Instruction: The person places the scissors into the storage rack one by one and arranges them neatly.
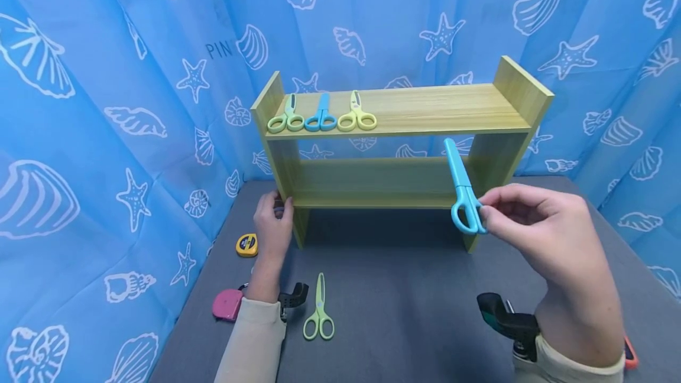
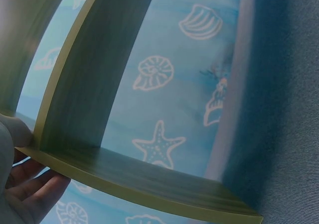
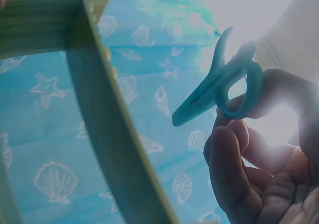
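Note:
Between thumb and fingers, my right hand [image 1: 553,235] pinches blue scissors [image 1: 465,200] by one handle loop, blades pointing up, in front of the wooden shelf [image 1: 396,182]. In the right wrist view the same scissors [image 3: 219,82] stand apart from the shelf. My left hand [image 1: 273,229] grips the shelf's left side panel, thumb at the front edge and fingers around its outer side. On the top board lie green scissors [image 1: 287,116], blue scissors [image 1: 321,114] and yellow scissors [image 1: 357,114] in a row at the left.
Light green scissors [image 1: 319,309] lie on the grey tabletop [image 1: 396,312] before the shelf. A yellow tape measure [image 1: 247,245] and a pink tape measure [image 1: 227,304] are at the left. Part of an orange object [image 1: 630,353] shows by the right forearm. A blue shell-patterned curtain [image 1: 133,152] hangs behind.

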Motion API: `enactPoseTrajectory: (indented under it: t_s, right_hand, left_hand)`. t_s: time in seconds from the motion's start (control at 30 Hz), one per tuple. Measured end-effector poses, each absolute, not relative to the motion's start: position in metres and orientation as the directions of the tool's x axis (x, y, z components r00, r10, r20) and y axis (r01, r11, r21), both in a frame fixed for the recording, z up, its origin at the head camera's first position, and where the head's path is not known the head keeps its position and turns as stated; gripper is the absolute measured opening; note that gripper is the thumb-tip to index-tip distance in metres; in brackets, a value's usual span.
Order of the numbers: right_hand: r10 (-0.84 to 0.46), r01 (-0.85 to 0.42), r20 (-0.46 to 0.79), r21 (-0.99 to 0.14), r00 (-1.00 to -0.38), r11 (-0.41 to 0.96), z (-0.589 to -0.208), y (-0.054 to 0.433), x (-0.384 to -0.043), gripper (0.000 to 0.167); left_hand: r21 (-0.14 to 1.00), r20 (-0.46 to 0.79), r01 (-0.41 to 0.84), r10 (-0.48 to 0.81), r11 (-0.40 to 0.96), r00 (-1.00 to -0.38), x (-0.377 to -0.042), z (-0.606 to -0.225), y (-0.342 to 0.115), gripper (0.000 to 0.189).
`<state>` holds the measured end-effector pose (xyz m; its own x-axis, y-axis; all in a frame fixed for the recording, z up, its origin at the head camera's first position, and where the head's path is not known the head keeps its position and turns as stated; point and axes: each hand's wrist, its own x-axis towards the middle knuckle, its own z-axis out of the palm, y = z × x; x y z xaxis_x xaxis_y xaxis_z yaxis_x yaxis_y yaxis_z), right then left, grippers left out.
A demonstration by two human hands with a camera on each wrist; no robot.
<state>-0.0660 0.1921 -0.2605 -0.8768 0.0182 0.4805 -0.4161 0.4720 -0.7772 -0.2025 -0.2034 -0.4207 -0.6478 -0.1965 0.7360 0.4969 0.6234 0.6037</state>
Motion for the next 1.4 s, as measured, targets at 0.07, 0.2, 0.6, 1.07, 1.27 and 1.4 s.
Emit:
enactPoseTrajectory:
  t_s: [0.07,0.2,0.6,1.07,1.27,1.4]
  right_hand:
    - [0.036,-0.411,0.486,-0.775,-0.873,0.481,-0.249,0.190,-0.072,0.013]
    - [0.053,-0.398,0.491,-0.761,-0.870,0.513,-0.223,0.184,-0.090,0.016]
    - [0.035,-0.273,0.400,-0.683,-0.916,0.677,-0.159,0.146,-0.158,0.029]
    - [-0.144,-0.260,0.242,-0.562,-0.959,0.785,-0.165,0.120,-0.222,0.021]
    - [-0.129,-0.247,0.236,-0.587,-0.963,0.771,-0.171,0.122,-0.224,0.025]
    - [-0.104,-0.254,0.270,-0.611,-0.957,0.750,-0.171,0.125,-0.220,0.034]
  left_hand:
    - [0.603,0.735,0.496,-0.193,0.625,-0.651,-0.202,-0.421,-0.203,0.019]
    - [0.601,0.738,0.500,-0.192,0.624,-0.647,-0.202,-0.420,-0.203,0.021]
    - [0.599,0.735,0.497,-0.186,0.627,-0.652,-0.202,-0.419,-0.204,0.021]
    - [0.597,0.738,0.501,-0.184,0.627,-0.649,-0.202,-0.422,-0.203,0.020]
    - [0.597,0.738,0.500,-0.184,0.628,-0.649,-0.202,-0.421,-0.203,0.020]
    - [0.600,0.736,0.498,-0.187,0.626,-0.651,-0.202,-0.420,-0.204,0.019]
